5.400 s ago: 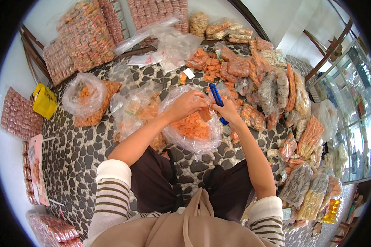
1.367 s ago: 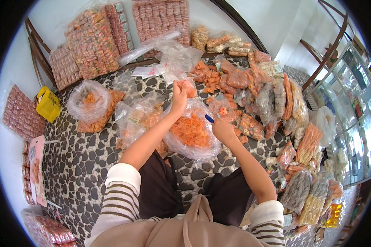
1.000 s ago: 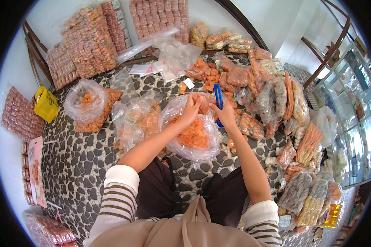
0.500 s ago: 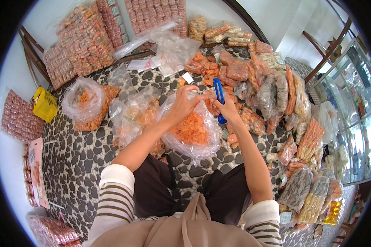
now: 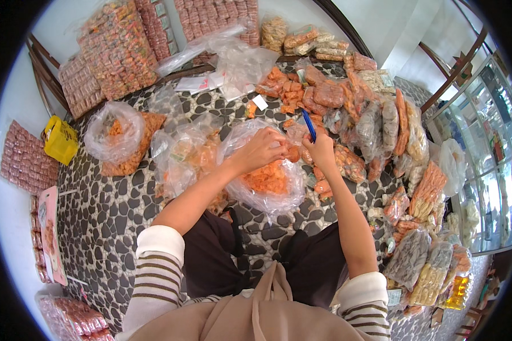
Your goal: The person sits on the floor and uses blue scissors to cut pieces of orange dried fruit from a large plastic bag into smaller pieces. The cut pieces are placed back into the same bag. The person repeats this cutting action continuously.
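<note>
Head view: pebble-patterned floor (image 5: 114, 221) across the middle of the frame, with bagged goods around its edges.
Left hand (image 5: 257, 150): centre, above the clear bag (image 5: 293, 190), fingers bent beside a small orange packet (image 5: 292, 153); whether they grip it, I cannot tell.
Right hand (image 5: 320, 149): just right of centre, closed around a slim blue tool (image 5: 308, 125) pointing toward the upper left.
Orange packet: between the 2 hands, over the bag's upper right part.
Clear bag: centre, mouth open, orange pieces (image 5: 267, 181) inside.
White card (image 5: 260, 102): above centre.
Yellow bag (image 5: 61, 141): left side, near the wall.
Packet heap (image 5: 375, 128): upper right, sprawling down the frame.
Glass cabinet (image 5: 486, 187): far right.
</note>
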A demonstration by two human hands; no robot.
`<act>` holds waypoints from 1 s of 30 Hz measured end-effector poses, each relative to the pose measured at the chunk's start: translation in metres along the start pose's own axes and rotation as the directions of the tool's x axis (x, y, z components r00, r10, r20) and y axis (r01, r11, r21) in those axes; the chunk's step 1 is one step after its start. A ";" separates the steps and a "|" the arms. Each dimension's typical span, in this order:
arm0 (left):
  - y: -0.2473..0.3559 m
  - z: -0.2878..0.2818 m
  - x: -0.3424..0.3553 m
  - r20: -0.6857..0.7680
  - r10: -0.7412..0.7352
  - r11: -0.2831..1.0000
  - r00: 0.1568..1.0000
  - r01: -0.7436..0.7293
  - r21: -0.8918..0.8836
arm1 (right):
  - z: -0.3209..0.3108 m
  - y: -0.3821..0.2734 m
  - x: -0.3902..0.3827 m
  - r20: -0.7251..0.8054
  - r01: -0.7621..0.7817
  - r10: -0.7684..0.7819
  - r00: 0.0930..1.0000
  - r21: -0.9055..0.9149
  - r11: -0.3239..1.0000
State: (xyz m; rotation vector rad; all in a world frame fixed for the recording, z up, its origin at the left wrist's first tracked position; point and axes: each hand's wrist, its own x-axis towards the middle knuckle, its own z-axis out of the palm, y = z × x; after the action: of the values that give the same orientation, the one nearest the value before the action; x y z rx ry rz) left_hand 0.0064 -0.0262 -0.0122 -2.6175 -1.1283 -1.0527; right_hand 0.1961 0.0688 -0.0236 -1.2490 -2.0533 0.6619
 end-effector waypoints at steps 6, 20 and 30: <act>0.007 0.009 -0.013 0.029 -0.165 0.959 0.986 0.167 -0.230 | 0.016 0.013 -0.002 0.141 -0.032 0.039 0.989 -0.052 0.998; -0.023 0.047 -0.046 0.524 -0.838 -0.387 0.154 0.511 -0.768 | 0.039 -0.024 -0.021 0.293 -0.094 0.011 0.956 0.271 0.958; -0.026 0.026 -0.067 0.597 -0.797 -0.519 -0.089 0.605 -0.603 | 0.079 -0.038 0.000 0.460 -0.456 0.259 0.849 0.389 0.800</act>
State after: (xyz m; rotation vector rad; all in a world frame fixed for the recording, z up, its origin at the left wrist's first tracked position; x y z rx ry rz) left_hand -0.0293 -0.0386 -0.0788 -0.7246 -3.5226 -2.5799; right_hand 0.1157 0.0452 -0.0499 -1.2825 -1.7564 1.6198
